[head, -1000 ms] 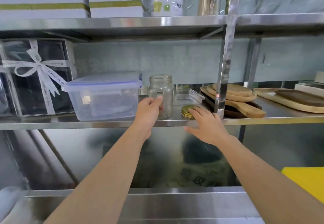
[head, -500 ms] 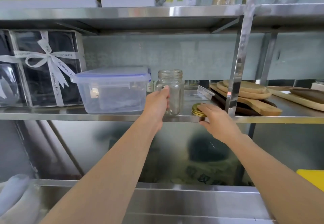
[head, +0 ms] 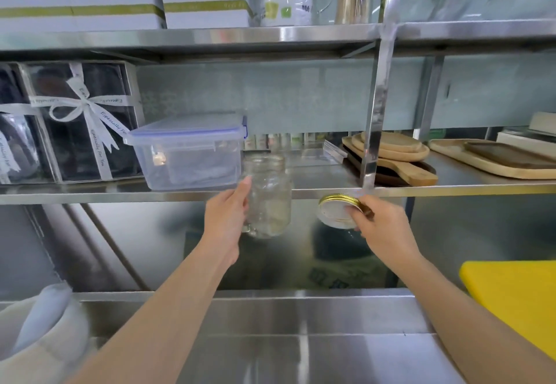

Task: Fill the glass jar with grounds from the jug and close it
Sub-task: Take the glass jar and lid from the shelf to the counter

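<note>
An empty clear glass jar (head: 269, 197) with a side handle is in the air just in front of the steel shelf edge (head: 90, 197), held upright by my left hand (head: 228, 215). Its mouth has no lid on it. A gold metal lid (head: 338, 210) is tilted with its pale underside toward me, pinched in my right hand (head: 380, 227) just below the shelf edge, to the right of the jar. No jug of grounds can be made out for sure; a white rounded vessel (head: 45, 332) sits blurred at the lower left.
A lidded clear plastic box (head: 189, 155) and a ribboned gift box (head: 81, 122) stand on the shelf to the left. Wooden boards (head: 394, 155) lie to the right behind a steel upright (head: 373, 119). Below is a steel counter (head: 301, 338) with a yellow board (head: 517, 299).
Both hands have drawn back from the shelf toward me. The jar has been lifted off the shelf by my left hand, and the lid picked up and tilted by my right.
</note>
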The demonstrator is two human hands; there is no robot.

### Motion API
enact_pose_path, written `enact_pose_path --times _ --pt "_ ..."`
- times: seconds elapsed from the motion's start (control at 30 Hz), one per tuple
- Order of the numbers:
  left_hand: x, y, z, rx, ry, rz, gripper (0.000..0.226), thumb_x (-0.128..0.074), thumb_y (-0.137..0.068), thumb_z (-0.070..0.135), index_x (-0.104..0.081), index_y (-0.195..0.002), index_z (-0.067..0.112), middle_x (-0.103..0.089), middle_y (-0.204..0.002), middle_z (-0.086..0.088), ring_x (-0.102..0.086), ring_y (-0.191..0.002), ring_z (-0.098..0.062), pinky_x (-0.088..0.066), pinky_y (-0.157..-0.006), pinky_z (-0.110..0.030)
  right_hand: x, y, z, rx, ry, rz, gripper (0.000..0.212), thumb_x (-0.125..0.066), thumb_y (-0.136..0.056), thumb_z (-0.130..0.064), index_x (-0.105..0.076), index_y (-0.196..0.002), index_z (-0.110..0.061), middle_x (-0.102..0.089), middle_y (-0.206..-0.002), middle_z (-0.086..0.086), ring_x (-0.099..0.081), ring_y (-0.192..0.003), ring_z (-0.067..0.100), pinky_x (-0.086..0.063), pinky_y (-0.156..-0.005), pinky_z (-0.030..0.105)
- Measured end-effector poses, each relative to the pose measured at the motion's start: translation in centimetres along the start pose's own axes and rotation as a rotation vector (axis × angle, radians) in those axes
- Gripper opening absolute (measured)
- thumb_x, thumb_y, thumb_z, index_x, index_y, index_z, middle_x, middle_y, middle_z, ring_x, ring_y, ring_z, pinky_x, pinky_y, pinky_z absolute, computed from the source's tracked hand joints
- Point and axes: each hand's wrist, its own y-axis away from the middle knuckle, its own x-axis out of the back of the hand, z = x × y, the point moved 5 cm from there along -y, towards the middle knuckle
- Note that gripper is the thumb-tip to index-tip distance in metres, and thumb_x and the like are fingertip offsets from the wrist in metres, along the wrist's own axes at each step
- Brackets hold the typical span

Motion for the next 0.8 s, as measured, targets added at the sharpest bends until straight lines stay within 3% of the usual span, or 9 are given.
enact_pose_path --times 0.13,0.3,0.53,0.67,0.8 --pt "4.2 3.4 -2.1 0.054 -0.038 0.039 0.045 -0.061 -0.085 0.032 -0.037 -0.05 0.02 -0.028 -0.043 0.008 -0.022 -0.049 -0.015 -0.022 -0.051 -0.028 0.5 5.0 -1.1 -0.161 -0.115 -0.164 0.006 -0.058 -0.089 -0.018 -0.057 -0.094 -0.015 -0.065 -0.082 0.007 -0.064 -0.061 0.017 -0.055 -0.054 0.022" --pt "8.8 9.6 -4.3 0.153 0.109 0.045 0.046 -0.062 -0.085 0.029 -0.039 -0.045 0.025 -0.028 -0.042 0.01 -0.019 -0.046 -0.011 -0.012 -0.056 -0.031 1.4 11.2 -4.3 -0.263 -0.233 -0.213 0.011 -0.061 -0.088 -0.017 -0.053 -0.096 -0.015 -0.066 -0.079 0.012 -0.06 -0.044 0.013 -0.049 -0.039 0.017" --pt "13.6 20.5 -3.2 0.252 0.212 0.018 0.049 -0.057 -0.089 0.023 -0.046 -0.041 0.024 -0.028 -0.042 0.01 -0.021 -0.042 -0.007 -0.016 -0.052 -0.026 4.4 18.7 -9.6 -0.302 -0.355 -0.356 0.017 -0.063 -0.087 -0.015 -0.052 -0.1 -0.011 -0.065 -0.074 0.013 -0.055 -0.041 0.014 -0.049 -0.039 0.023" --pt "16.0 25.0 -2.8 0.237 0.15 -0.006 0.041 -0.056 -0.089 0.023 -0.038 -0.052 0.021 -0.029 -0.042 0.009 -0.023 -0.041 -0.008 -0.016 -0.053 -0.029 6.5 23.1 -12.1 -0.303 -0.377 -0.419 0.01 -0.064 -0.086 -0.015 -0.058 -0.088 -0.007 -0.065 -0.069 0.017 -0.056 -0.041 0.015 -0.05 -0.041 0.027" --pt "17.5 28.8 -3.1 0.282 0.176 -0.038 0.043 -0.057 -0.087 0.021 -0.037 -0.049 0.021 -0.029 -0.043 0.008 -0.023 -0.042 -0.009 -0.016 -0.055 -0.03 7.4 27.6 -13.5 -0.31 -0.324 -0.45 0.013 -0.066 -0.084 -0.014 -0.057 -0.074 -0.012 -0.064 -0.065 0.015 -0.054 -0.036 0.011 -0.047 -0.036 0.02"
